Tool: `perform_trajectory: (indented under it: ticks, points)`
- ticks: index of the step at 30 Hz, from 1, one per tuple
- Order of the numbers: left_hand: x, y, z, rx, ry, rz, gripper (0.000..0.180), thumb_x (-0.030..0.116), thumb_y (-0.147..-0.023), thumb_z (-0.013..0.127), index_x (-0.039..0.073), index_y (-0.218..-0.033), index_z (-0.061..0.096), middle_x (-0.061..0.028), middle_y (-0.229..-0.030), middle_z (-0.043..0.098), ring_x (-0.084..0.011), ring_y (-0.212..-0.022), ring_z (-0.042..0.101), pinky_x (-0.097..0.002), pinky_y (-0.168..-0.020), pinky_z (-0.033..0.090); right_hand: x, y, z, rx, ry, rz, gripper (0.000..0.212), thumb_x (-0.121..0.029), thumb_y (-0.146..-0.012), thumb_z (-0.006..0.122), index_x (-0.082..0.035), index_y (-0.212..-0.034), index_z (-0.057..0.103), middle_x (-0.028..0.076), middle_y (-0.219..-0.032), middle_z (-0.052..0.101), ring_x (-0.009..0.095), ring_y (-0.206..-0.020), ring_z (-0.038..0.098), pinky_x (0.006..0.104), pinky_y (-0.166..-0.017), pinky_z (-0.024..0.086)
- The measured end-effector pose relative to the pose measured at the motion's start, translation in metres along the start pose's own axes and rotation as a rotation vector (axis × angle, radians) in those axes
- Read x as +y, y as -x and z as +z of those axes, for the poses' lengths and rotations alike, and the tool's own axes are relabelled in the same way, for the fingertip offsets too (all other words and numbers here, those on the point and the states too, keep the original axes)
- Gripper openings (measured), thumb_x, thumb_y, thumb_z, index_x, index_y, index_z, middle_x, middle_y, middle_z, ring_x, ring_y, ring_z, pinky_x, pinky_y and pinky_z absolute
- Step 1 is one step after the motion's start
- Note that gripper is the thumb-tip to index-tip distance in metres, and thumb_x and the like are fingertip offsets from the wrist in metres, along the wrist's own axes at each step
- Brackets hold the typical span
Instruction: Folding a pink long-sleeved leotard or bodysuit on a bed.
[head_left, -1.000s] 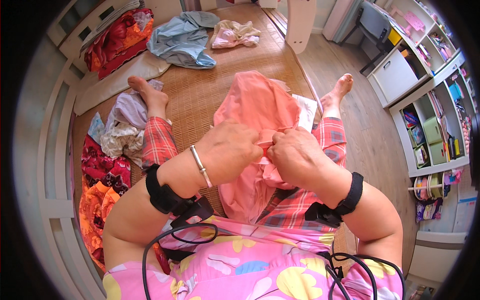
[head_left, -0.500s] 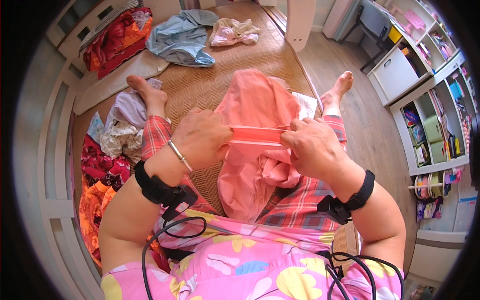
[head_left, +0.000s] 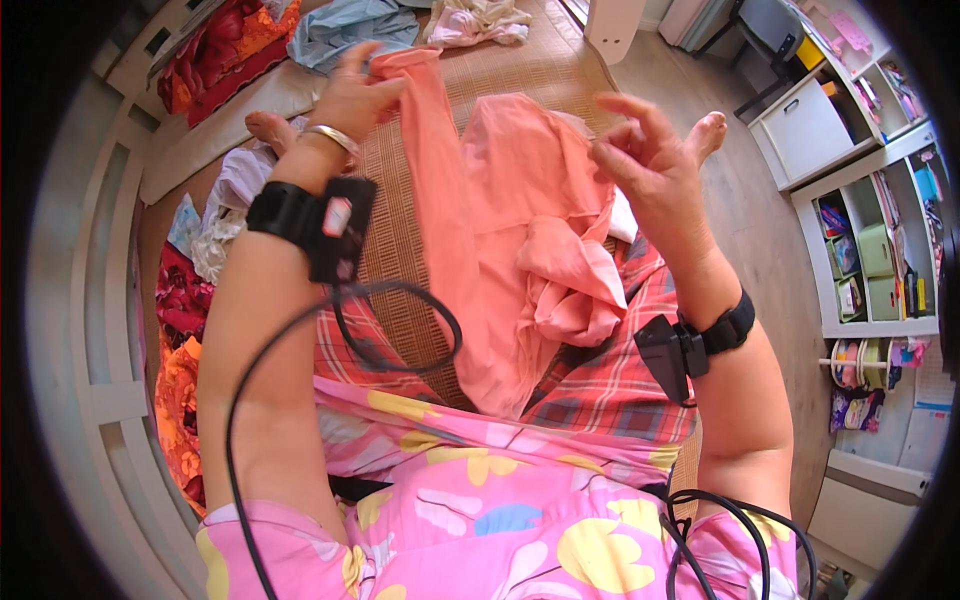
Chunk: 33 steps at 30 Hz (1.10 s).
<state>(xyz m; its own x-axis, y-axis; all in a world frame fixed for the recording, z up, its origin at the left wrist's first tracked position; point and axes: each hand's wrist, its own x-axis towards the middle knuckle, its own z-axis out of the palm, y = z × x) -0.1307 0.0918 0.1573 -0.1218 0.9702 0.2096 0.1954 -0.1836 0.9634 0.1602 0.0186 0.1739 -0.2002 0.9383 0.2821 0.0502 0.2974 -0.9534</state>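
A thin coral garment [head_left: 490, 220] lies spread over the mat between my legs, with a bunched fold on its right side. My left hand [head_left: 352, 98] is raised at the far left and pinches one end of it, drawing a long strip of cloth up and away. Some of its fingers stick out from the cloth. Just off the garment's right edge, my right hand [head_left: 650, 155] hovers with thumb and forefinger apart and nothing visible between them; its other fingers are bent.
Around me on the woven mat [head_left: 385, 205] lie a light blue garment [head_left: 350, 35], a cream and pink garment [head_left: 480, 20], red and orange printed cloth [head_left: 215, 65] and pale clothes [head_left: 235, 190]. White rails [head_left: 110, 400] stand left; shelves [head_left: 870, 240] stand right. Cables hang from both wrist straps.
My hands have moved apart from the stretched band of the garment. The left went up and left with cloth in it; the right let go and lifted. The coral cloth now spreads wider.
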Motion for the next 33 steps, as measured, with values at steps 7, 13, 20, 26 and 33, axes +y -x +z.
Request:
perform_trajectory:
  ticks: [7,13,20,26,33]
  points:
    - [-0.062,0.036,-0.032,0.140,-0.042,-0.473,0.067,0.013,-0.072,0.068,0.008,-0.126,0.028,-0.0052,-0.075,0.052,-0.0143,-0.055,0.051,-0.0261,-0.040,0.040,0.094,0.087,0.019,-0.350,0.139,0.372,0.007,0.000,-0.077,0.057,-0.003,-0.082,0.055,-0.002,-0.071,0.052,0.007,-0.067,0.050,0.0205,-0.061,0.042]
    - [-0.083,0.176,0.028,-0.470,-0.114,-1.182,0.027,0.028,-0.079,0.060,0.006,-0.092,0.052,-0.0083,-0.084,0.056,-0.0194,-0.073,0.055,-0.0336,-0.056,0.048,0.098,0.103,0.043,-0.641,0.355,0.576,0.010,-0.005,-0.075,0.060,-0.001,-0.083,0.055,0.004,-0.070,0.057,0.013,-0.067,0.054,0.0260,-0.062,0.044]
    - [-0.111,0.237,0.053,-0.663,0.027,-1.394,0.030,0.024,-0.079,0.060,0.003,-0.099,0.054,-0.0117,-0.088,0.059,-0.0218,-0.075,0.060,-0.0325,-0.054,0.049,0.109,0.114,0.049,-0.406,0.238,0.618,0.016,-0.011,-0.074,0.063,-0.001,-0.083,0.056,0.007,-0.071,0.059,0.016,-0.066,0.056,0.0289,-0.059,0.045]
    - [-0.068,0.202,0.062,-0.456,0.481,-1.149,0.016,0.015,-0.080,0.058,0.004,-0.092,0.055,-0.0069,-0.075,0.061,-0.0195,-0.058,0.061,-0.0273,-0.048,0.047,0.077,0.114,0.055,-0.427,0.144,0.638,0.033,-0.025,-0.069,0.070,0.000,-0.081,0.052,0.010,-0.071,0.057,0.017,-0.062,0.054,0.0295,-0.056,0.044]
    - [-0.044,0.175,0.083,-0.639,0.593,-0.970,0.016,0.015,-0.084,0.054,0.000,-0.090,0.056,-0.0086,-0.081,0.062,-0.0176,-0.070,0.063,-0.0278,-0.062,0.052,0.085,0.122,0.042,-0.302,0.228,0.623,0.030,-0.015,-0.069,0.064,0.000,-0.090,0.050,0.009,-0.069,0.054,0.017,-0.063,0.056,0.0290,-0.054,0.045]
